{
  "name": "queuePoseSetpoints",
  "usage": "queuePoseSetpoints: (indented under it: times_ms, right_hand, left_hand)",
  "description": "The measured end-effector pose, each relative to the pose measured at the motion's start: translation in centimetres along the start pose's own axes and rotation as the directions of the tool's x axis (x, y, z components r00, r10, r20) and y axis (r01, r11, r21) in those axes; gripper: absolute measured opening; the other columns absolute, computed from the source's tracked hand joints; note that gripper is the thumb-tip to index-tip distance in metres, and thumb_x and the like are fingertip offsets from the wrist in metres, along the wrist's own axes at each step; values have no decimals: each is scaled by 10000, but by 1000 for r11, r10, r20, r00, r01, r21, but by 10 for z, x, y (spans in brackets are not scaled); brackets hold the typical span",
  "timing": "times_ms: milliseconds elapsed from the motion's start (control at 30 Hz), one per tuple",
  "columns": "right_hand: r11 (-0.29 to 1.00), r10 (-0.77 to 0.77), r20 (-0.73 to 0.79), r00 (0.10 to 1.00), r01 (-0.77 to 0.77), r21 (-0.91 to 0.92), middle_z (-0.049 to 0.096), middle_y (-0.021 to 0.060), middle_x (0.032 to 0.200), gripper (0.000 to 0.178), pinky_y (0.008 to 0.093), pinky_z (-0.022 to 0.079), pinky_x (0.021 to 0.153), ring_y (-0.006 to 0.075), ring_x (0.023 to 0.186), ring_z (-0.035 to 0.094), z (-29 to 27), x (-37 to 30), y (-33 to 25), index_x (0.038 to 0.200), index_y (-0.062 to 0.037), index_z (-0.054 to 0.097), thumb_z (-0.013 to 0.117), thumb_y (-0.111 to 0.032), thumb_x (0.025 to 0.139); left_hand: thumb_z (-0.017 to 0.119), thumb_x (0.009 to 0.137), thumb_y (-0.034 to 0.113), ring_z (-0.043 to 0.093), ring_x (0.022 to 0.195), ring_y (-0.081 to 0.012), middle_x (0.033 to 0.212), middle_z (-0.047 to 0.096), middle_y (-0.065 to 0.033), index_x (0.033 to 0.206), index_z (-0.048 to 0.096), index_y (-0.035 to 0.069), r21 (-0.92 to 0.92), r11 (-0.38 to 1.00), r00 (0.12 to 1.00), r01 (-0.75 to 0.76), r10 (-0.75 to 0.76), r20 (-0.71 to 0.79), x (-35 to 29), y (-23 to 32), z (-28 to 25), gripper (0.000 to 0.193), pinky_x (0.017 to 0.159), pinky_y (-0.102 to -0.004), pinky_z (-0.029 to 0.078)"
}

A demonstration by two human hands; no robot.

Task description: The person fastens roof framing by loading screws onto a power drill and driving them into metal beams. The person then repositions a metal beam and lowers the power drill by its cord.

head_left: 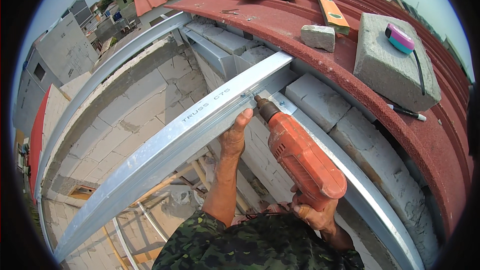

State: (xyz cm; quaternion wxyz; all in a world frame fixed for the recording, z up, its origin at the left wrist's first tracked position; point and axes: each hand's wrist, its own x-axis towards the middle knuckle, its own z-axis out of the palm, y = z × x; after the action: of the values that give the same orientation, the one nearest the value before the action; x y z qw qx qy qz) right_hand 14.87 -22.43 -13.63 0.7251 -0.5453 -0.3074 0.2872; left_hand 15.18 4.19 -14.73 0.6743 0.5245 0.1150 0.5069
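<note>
Right hand [317, 216] curls fingers round orange drill [300, 152]; left hand [232, 139] thumb against steel beam [182, 126], other fingers hidden, can't tell. Keep drill square, push steady.

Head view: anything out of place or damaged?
One oddity: a big grey concrete block sits on the red metal roof with a purple-and-teal tape measure on top, a seemingly makeshift perch that might get knocked. The red-orange power drill in the right hand looks smudged but whole.

Rooftop building site: bare block walls [137, 102], metal beam [167, 132], red roofing [295, 22].
</note>
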Motion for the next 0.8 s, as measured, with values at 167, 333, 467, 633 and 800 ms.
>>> queuePoseSetpoints:
  times_ms: [167, 333, 467, 633, 800]
  right_hand:
    - [999, -45, 12, 999, 46, -1, 570, 211, 1061, 671, 310, 505, 590, 199, 728, 611, -4, 1, 4, 1306, 93, 393, 702, 32, 713]
    - [995, -17, 30, 999, 20, -102, 569, 210, 1058, 661, 311, 502, 593, 195, 725, 608, -11, -1, 7, 1304, 97, 394, 691, 41, 716]
    - [993, -37, 72, 997, 45, -107, 575, 209, 1043, 648, 307, 499, 590, 195, 727, 609, -12, 0, 5, 1299, 99, 399, 693, 43, 725]
    - [999, -17, 25, 1000, 18, -39, 581, 213, 1030, 639, 303, 501, 586, 199, 726, 617, -10, 1, 0, 1287, 104, 404, 702, 41, 725]
    - [999, 44, 8, 999, -44, 29, 577, 221, 1023, 655, 303, 503, 530, 210, 719, 623, -12, 3, -7, 1275, 107, 412, 735, 29, 711]
  left_hand:
    - [729, 787, 246, 568, 909, -157, 1008, 591, -70, 1104, 623, 22, 91, 996, 1000, -4, 3, 5, -1, 14, 9, 403, 812, -311, 477]
    - [720, 793, 232, 573, 899, -159, 994, 596, -73, 1105, 622, 20, 96, 995, 1000, 9, -9, -2, 0, 11, 10, 389, 798, -315, 483]
    - [710, 805, 219, 578, 884, -144, 984, 596, -73, 1097, 623, 18, 61, 997, 999, 43, -42, -18, -2, 12, 11, 365, 774, -292, 493]
    - [706, 817, 210, 584, 883, -141, 1007, 589, -79, 1119, 612, 20, 63, 998, 1000, 7, -7, 11, -1, 14, 9, 369, 769, -283, 510]
    - [713, 818, 197, 589, 910, -154, 1037, 590, -88, 1143, 602, 21, 66, 998, 1000, -4, 5, -3, -2, 14, 8, 386, 792, -299, 514]
